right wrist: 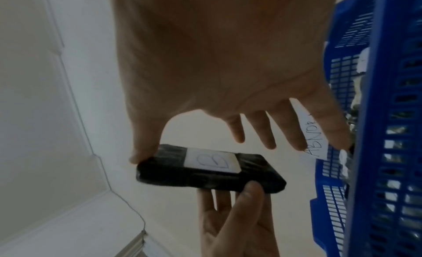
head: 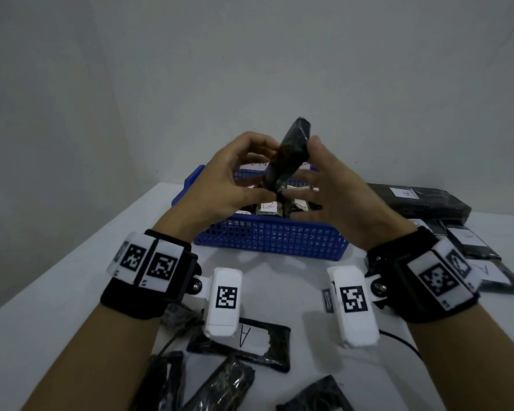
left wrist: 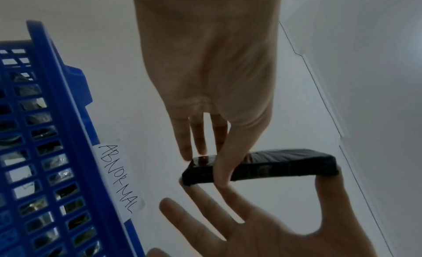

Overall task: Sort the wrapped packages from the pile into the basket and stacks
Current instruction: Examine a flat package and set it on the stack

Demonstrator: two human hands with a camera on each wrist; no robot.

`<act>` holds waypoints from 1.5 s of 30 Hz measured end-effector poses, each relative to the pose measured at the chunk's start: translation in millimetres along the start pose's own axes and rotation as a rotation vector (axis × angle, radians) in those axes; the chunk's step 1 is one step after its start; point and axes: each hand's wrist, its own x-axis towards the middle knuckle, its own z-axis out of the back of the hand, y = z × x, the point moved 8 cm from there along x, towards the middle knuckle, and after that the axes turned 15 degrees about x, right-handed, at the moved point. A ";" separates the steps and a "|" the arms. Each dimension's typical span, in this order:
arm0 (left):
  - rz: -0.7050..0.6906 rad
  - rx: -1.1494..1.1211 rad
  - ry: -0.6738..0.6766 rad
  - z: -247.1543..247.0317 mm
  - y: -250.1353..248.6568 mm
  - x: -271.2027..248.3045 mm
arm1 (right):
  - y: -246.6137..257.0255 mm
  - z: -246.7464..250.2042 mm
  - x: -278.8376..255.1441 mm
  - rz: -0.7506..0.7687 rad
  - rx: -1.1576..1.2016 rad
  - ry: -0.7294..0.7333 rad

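I hold a black wrapped package (head: 291, 152) upright above the blue basket (head: 273, 241). In the right wrist view the package (right wrist: 205, 174) shows a white label with a hand-written B. My left hand (head: 263, 170) pinches its lower end between thumb (right wrist: 251, 190) and fingers (left wrist: 187, 149). My right hand (head: 318, 167) has its thumb (right wrist: 141, 152) against the other end, with its fingers straight and spread, apart from the package. The basket (left wrist: 68, 134) holds several wrapped packages and carries a paper tag reading ABNORMAL (left wrist: 117, 178).
A stack of black packages (head: 422, 200) with an A label lies at the back right, with loose labelled packages (head: 472, 241) in front of it. Near me lies the pile: an A-labelled package (head: 244, 339) and other black ones (head: 220, 384). A black cable (head: 404, 345) crosses the white table.
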 end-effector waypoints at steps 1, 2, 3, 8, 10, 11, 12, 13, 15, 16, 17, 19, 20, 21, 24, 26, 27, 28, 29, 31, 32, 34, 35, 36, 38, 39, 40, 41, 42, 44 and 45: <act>-0.029 0.038 -0.013 0.9 -1.9 0.1 | -3.3 -5.2 -1.5 -0.031 0.007 0.050; -0.054 0.075 -0.021 1.5 -2.7 0.0 | -4.2 -8.6 -2.9 -0.033 0.021 0.083; -0.069 0.107 -0.024 1.7 -2.7 -0.2 | -2.9 -11.2 -3.7 -0.011 0.047 0.100; -0.034 0.155 -0.035 -1.0 -0.7 2.1 | 5.4 -3.7 1.3 0.187 0.085 -0.041; 0.106 0.026 -0.024 -1.9 2.8 1.8 | 12.9 -3.0 -1.4 0.299 -0.037 -0.068; 0.189 -0.054 0.012 -4.4 5.8 0.2 | 15.0 -5.1 -3.1 0.337 -0.135 -0.053; 0.253 -0.122 0.060 -7.8 9.2 -1.6 | 15.2 -7.5 -4.6 0.356 -0.247 -0.030; 0.285 -0.173 0.100 -10.1 11.1 -3.2 | 14.1 -9.4 -4.9 0.368 -0.346 -0.007; 0.270 -0.226 0.126 -9.8 8.4 -5.1 | 11.8 -12.2 -4.7 0.377 -0.427 0.031; 0.258 -0.243 0.115 -8.4 8.2 -5.4 | 10.9 -12.8 -4.5 0.376 -0.421 0.053; 0.254 -0.261 0.104 -7.4 9.2 -5.5 | 10.8 -13.8 -4.8 0.374 -0.395 0.070; 0.241 -0.264 0.091 -6.5 10.6 -5.4 | 13.4 -10.6 -4.5 0.371 -0.296 0.031; 0.231 -0.256 0.082 -5.4 10.9 -5.3 | 15.3 -6.2 -4.1 0.371 -0.242 -0.018; 0.221 -0.244 0.074 -4.1 10.3 -5.5 | 17.5 -1.0 -3.4 0.379 -0.203 -0.073; 0.177 -0.164 0.083 -1.6 5.7 -5.8 | 24.3 8.6 -3.6 0.442 -0.138 -0.168; 0.145 -0.096 0.100 -0.7 3.5 -6.0 | 26.4 10.2 -6.2 0.460 -0.109 -0.180; 0.132 -0.068 0.110 -0.3 3.0 -6.2 | 27.9 9.6 -7.9 0.473 -0.101 -0.179; 0.121 -0.046 0.117 -0.5 2.7 -6.2 | 29.7 9.4 -9.1 0.491 -0.101 -0.178; 0.110 -0.023 0.117 -0.8 1.9 -5.9 | 31.8 7.9 -10.3 0.508 -0.107 -0.175; 0.080 0.009 0.088 -0.4 0.2 -5.0 | 33.8 3.0 -11.5 0.522 -0.117 -0.156; 0.064 0.011 0.073 -0.1 -0.8 -4.6 | 34.0 0.5 -11.4 0.521 -0.095 -0.144; 0.020 0.028 0.060 0.0 -1.8 -4.3 | 35.2 -1.2 -12.0 0.507 0.011 -0.145; 0.000 0.045 0.058 0.3 -1.9 -4.4 | 35.4 -0.8 -12.3 0.496 0.063 -0.152; -0.014 0.054 0.055 1.6 -1.1 -4.6 | 35.0 -0.5 -12.2 0.487 0.099 -0.153; -0.028 0.036 0.044 5.5 0.5 -5.0 | 36.0 -2.1 -13.1 0.483 0.137 -0.141; -0.032 0.014 0.043 6.8 0.6 -5.5 | 36.4 -2.5 -13.3 0.485 0.161 -0.141; -0.033 -0.008 0.047 7.5 0.3 -5.9 | 36.4 -1.3 -13.2 0.484 0.192 -0.150; -0.032 -0.026 0.055 7.0 -0.7 -6.1 | 35.3 1.1 -12.0 0.469 0.224 -0.170; -0.024 -0.044 0.055 6.4 -1.3 -6.0 | 32.9 4.6 -10.3 0.444 0.248 -0.194; 0.038 -0.092 0.017 6.5 1.4 -4.7 | 28.0 11.1 -6.8 0.383 0.267 -0.223; 0.091 -0.114 -0.011 7.1 4.1 -4.5 | 27.1 12.9 -5.7 0.368 0.263 -0.217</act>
